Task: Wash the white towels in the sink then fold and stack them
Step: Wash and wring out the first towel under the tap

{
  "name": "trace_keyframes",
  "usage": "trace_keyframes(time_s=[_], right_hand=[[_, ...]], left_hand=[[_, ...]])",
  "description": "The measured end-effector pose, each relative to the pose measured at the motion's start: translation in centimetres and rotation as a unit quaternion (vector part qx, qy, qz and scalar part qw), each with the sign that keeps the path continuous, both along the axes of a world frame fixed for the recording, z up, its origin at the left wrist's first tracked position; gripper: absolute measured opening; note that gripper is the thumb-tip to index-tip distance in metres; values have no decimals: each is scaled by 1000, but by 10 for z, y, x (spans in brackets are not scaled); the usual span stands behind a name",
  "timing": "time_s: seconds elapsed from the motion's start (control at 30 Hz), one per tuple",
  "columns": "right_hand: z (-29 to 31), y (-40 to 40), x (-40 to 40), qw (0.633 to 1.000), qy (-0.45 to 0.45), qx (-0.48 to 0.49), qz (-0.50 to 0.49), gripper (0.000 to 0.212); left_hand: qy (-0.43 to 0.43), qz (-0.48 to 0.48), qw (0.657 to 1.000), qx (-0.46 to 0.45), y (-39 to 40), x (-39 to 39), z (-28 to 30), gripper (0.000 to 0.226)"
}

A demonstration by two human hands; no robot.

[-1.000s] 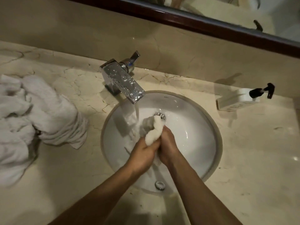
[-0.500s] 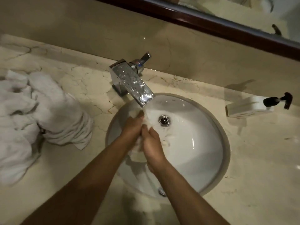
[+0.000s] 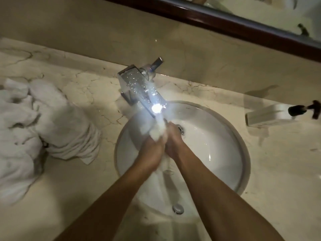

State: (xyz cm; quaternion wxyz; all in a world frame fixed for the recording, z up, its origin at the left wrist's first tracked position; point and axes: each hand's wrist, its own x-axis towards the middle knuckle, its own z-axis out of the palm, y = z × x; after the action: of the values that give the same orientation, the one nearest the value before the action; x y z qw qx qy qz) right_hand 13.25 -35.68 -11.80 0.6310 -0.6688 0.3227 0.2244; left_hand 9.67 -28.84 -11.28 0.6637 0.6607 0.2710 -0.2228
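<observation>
Both hands (image 3: 162, 145) around a towel (image 3: 159, 128) in the sink (image 3: 225, 153).

Glossy white ceramic sink (image 3: 217, 153) – wet chrome faucet (image 3: 139, 87), veined polished marble counter (image 3: 86, 188), soft terry towels (image 3: 57, 119).

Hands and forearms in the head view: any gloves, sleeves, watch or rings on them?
No gloves on the left hand or the right hand. Both forearms are uncovered to the bottom edge of the picture, with no sleeve or watch in view. The fingers are too blurred to rule out rings.
</observation>
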Motion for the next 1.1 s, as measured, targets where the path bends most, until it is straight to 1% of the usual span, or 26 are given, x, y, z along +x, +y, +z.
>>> trace_keyframes(time_s=[0.03, 0.07, 0.1, 0.13, 0.2, 0.27, 0.33, 0.37, 0.4, 0.43, 0.47, 0.5, 0.53, 0.57, 0.6, 0.63, 0.67, 0.7, 0.73, 0.77, 0.83, 0.87, 0.93, 1.0, 1.03, 1.1], right_hand=[[-3, -1, 2, 1000, -2, 0, -3, 16], [-2, 1, -2, 999, 4, 23, -23, 18], [2, 5, -10, 998, 4, 36, -45, 21], [6, 8, -22, 998, 7, 33, -51, 25], [15, 17, -45, 999, 10, 38, -27, 33], [16, 19, -53, 998, 12, 57, -36, 32], [11, 11, -37, 996, 0, 57, -73, 31], [8, 5, -27, 994, -2, 69, -86, 33], [9, 1, -16, 992, 9, 86, -87, 35], [12, 0, -6, 993, 27, 87, -73, 34], [10, 2, -2, 995, 39, 75, -46, 32], [9, 5, -4, 997, 44, 62, -14, 30], [11, 9, -10, 999, 32, 38, -3, 28], [12, 15, -19, 999, 15, 28, -12, 27], [10, 17, -27, 1000, -3, 24, -18, 28], [6, 18, -33, 1000, -11, 21, -17, 30], [1, 15, -35, 1000, -11, 18, -12, 31], [-2, 11, -31, 1000, -3, 10, -19, 31], [-7, 6, -24, 999, 8, 12, -31, 31], [-11, 1, -15, 999, 23, 20, -34, 32], [-16, -9, 3, 999, 26, 25, -23, 35], [-15, -14, 5, 1000, 20, 13, -8, 33], [-17, -28, -3, 999, -4, -30, 20, 29], [-20, -51, -18, 994, -20, -93, 58, 34], [-23, -63, -27, 986, -17, -138, 91, 38], [-24, -87, -42, 954, 37, -227, 192, 40]], left_hand=[[-8, -27, 1000, 11, 1, -6, -1, 37], [-15, -40, 999, 34, 3, -6, -2, 45], [0, -14, 999, 52, 3, 4, -6, 49], [33, 1, 998, 44, 7, 16, -11, 49], [94, 12, 995, 33, 13, 40, -19, 39], [87, 0, 996, 28, 7, 37, -11, 38], [54, -3, 997, 53, 3, 18, -5, 39], [44, 5, 997, 68, 1, 9, 2, 36], [45, 9, 997, 57, 2, 2, 5, 30], [47, 18, 998, 37, -1, 1, 6, 25], [43, 37, 998, 21, -3, 3, -1, 24], [61, 40, 997, 21, -10, 1, -2, 27], [75, -30, 996, 25, -8, -3, 8, 30], [75, -215, 958, 175, -8, 0, 9, 36], [25, -256, 929, 267, -8, 4, 3, 45], [58, -132, 971, 192, -10, 10, -8, 50], [132, 60, 988, 53, -9, 17, -9, 45], [129, 88, 988, -4, -4, 24, -11, 39], [109, 51, 993, 0, 1, 22, -7, 36], [86, 52, 995, -10, 3, 17, -4, 37], [33, 3, 999, -1, 2, 0, 0, 26], [13, -2, 1000, 2, 10, -4, 2, 26], [-43, 23, 998, 50, 31, -3, 13, 31], [-84, 31, 989, 121, 49, 5, 26, 24], [-90, 22, 985, 143, 52, 7, 34, 19], [-94, -24, 975, 198, 53, 11, 50, 20]])
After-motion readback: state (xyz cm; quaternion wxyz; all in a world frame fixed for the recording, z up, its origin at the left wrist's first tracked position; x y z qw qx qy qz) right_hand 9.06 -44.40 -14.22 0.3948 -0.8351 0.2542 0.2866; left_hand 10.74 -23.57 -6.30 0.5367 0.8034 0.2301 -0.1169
